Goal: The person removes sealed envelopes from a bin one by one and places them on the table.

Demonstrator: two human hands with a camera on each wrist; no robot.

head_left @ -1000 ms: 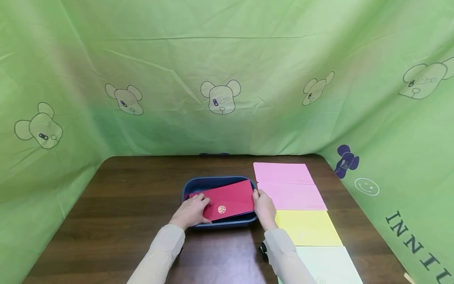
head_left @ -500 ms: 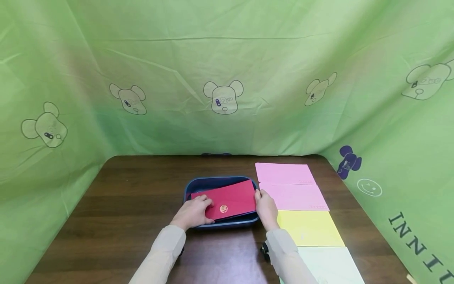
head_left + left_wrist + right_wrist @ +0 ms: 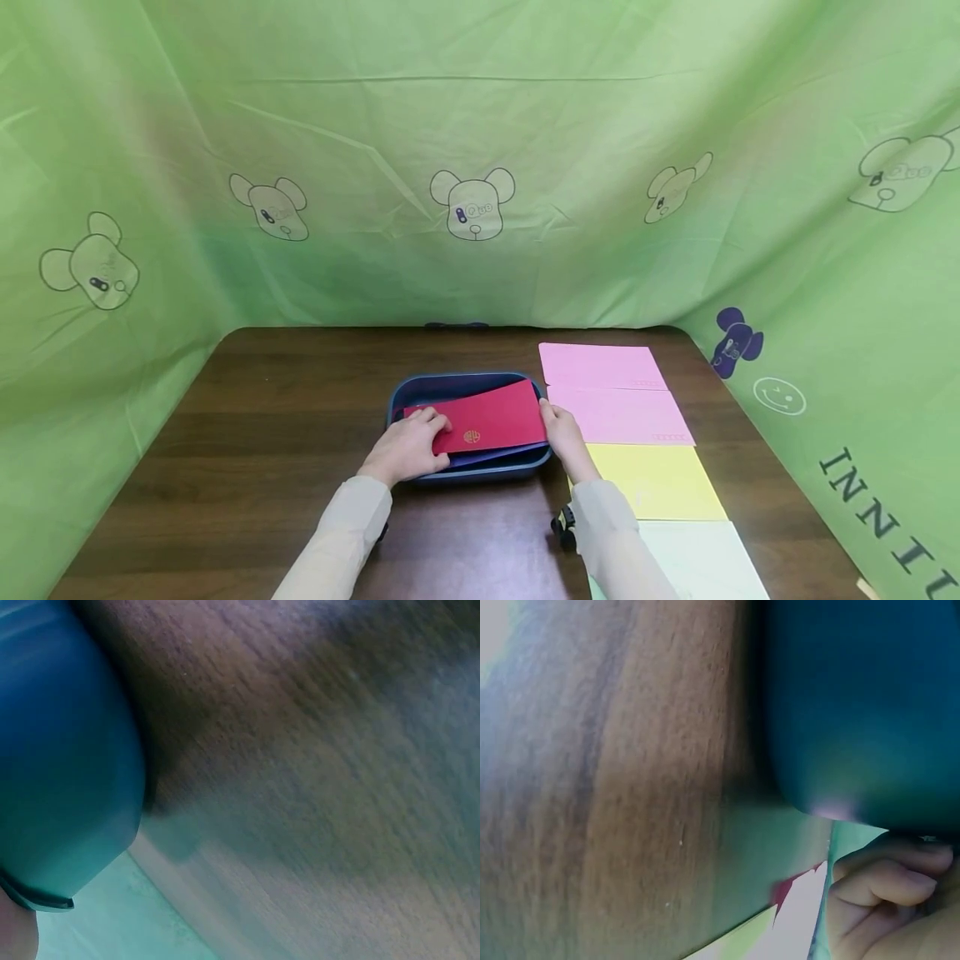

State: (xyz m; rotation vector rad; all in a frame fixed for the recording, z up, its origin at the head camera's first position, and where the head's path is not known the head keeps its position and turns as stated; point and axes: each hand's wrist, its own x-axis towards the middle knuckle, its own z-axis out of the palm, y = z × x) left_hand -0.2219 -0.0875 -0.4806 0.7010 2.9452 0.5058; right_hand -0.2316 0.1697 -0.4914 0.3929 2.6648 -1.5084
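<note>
A red envelope (image 3: 491,417) with a round gold emblem lies slanted in a dark blue tray (image 3: 487,473), over a blue-purple envelope (image 3: 498,455) that shows along its near edge. My left hand (image 3: 408,442) rests at the tray's left end, fingers on the red envelope and thumb spread toward its near edge. At the other end, my right hand (image 3: 564,429) pinches the red envelope's right edge. The right wrist view shows curled fingers (image 3: 889,881) beside the tray (image 3: 870,712). Only a sliver of the left hand appears in the left wrist view, below the tray wall (image 3: 67,757).
Along the right of the brown wooden table (image 3: 300,400) lie two pink envelopes (image 3: 603,367), a yellow one (image 3: 660,483) and a pale green one (image 3: 697,554), edge to edge. A green cloth with bear prints (image 3: 360,275) hangs around the table.
The red envelope's near edge has shifted back and its right end slightly right with my right hand, exposing more of the blue-purple envelope. My left hand stays nearly in place.
</note>
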